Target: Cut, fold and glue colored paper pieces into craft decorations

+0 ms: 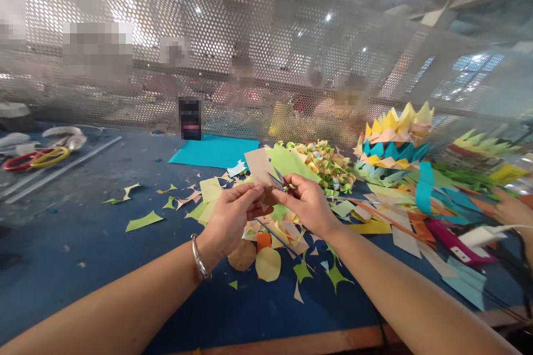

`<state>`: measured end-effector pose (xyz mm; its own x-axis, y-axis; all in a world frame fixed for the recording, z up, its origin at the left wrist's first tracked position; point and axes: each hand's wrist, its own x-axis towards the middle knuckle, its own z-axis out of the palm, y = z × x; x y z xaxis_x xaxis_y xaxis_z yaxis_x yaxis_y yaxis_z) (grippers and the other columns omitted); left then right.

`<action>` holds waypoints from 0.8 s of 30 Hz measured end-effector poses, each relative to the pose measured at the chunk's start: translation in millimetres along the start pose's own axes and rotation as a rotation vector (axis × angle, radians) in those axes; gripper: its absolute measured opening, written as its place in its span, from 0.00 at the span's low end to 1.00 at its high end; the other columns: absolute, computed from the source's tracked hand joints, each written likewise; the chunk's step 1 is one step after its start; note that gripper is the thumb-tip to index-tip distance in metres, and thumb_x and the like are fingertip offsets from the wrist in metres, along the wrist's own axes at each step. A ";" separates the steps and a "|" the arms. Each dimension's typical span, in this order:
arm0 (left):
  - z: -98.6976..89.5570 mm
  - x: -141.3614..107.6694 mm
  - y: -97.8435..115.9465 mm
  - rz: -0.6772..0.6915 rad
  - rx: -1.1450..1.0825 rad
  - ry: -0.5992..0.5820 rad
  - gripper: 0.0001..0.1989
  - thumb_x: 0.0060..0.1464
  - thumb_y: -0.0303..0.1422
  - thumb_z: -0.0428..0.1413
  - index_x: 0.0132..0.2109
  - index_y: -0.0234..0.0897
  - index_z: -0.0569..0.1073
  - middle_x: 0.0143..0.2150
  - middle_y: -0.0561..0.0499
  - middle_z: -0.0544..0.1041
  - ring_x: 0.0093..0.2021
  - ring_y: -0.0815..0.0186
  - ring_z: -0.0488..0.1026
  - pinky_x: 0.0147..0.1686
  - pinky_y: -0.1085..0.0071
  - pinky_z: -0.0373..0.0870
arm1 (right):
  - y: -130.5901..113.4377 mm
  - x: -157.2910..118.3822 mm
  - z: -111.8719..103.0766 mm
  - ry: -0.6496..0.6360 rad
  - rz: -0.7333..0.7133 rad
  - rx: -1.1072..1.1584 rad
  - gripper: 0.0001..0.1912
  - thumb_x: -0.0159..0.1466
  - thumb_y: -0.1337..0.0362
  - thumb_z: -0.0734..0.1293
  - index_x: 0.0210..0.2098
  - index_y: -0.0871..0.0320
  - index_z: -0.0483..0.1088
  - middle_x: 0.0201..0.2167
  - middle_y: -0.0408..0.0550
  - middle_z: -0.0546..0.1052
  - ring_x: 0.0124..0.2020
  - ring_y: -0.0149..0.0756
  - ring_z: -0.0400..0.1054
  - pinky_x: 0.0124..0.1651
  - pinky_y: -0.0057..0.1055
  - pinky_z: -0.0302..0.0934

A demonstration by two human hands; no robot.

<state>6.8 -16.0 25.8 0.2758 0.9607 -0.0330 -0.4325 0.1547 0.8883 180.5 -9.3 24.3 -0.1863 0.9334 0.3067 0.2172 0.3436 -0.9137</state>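
Near the middle of the view, my left hand (233, 213) pinches a pale pink piece of paper (257, 165) that stands up from its fingertips. Close on its right, my right hand (306, 202) is closed round a small pair of scissors (276, 179), with the blades touching or just beside the paper. Green paper (291, 162) lies behind the hands. Below them are a brown paper circle (242, 255), a pale yellow circle (267, 264) and an orange piece (264, 242), among scattered star-like offcuts (302, 270).
A blue sheet (214, 151) lies behind, by a dark phone-like object (190, 118). Red and yellow scissors (37, 159) are at the left. Layered paper crowns (393, 150), a pink power bank (460, 244) and another person's hand (514, 211) are at the right. A perforated screen (250, 28) stands behind.
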 end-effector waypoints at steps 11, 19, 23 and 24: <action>3.7 -1.5 1.1 -0.140 -0.130 0.042 0.06 0.52 0.31 0.59 0.30 0.35 0.79 0.33 0.44 0.83 0.35 0.61 0.79 0.44 0.62 0.77 | 8.1 0.6 1.3 0.048 0.025 0.067 0.15 0.59 0.53 0.72 0.34 0.59 0.70 0.27 0.44 0.73 0.29 0.33 0.67 0.33 0.30 0.64; 5.6 -3.1 -0.9 -0.067 -0.130 -0.008 0.06 0.51 0.33 0.62 0.34 0.33 0.80 0.36 0.44 0.83 0.38 0.61 0.79 0.48 0.61 0.75 | 1.5 0.5 1.8 0.062 0.024 0.071 0.16 0.57 0.53 0.73 0.33 0.58 0.69 0.27 0.43 0.72 0.28 0.32 0.66 0.32 0.29 0.63; 4.8 -4.5 -2.5 -0.029 -0.114 -0.022 0.06 0.51 0.32 0.63 0.35 0.33 0.81 0.37 0.44 0.83 0.38 0.62 0.79 0.47 0.63 0.75 | -1.3 -1.2 3.1 0.072 0.010 0.067 0.15 0.57 0.54 0.73 0.33 0.58 0.69 0.26 0.42 0.71 0.27 0.31 0.65 0.30 0.28 0.61; 4.5 -4.7 -2.6 -0.019 -0.105 -0.029 0.06 0.50 0.31 0.64 0.36 0.33 0.81 0.38 0.44 0.83 0.39 0.61 0.79 0.46 0.63 0.75 | -1.9 -1.6 3.6 0.074 0.011 0.070 0.15 0.56 0.54 0.73 0.34 0.58 0.69 0.26 0.42 0.71 0.27 0.31 0.65 0.30 0.28 0.61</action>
<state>10.6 -21.9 25.7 0.3087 0.9505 -0.0351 -0.5138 0.1977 0.8348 177.0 -11.9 24.5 -0.1124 0.9429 0.3134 0.1507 0.3279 -0.9326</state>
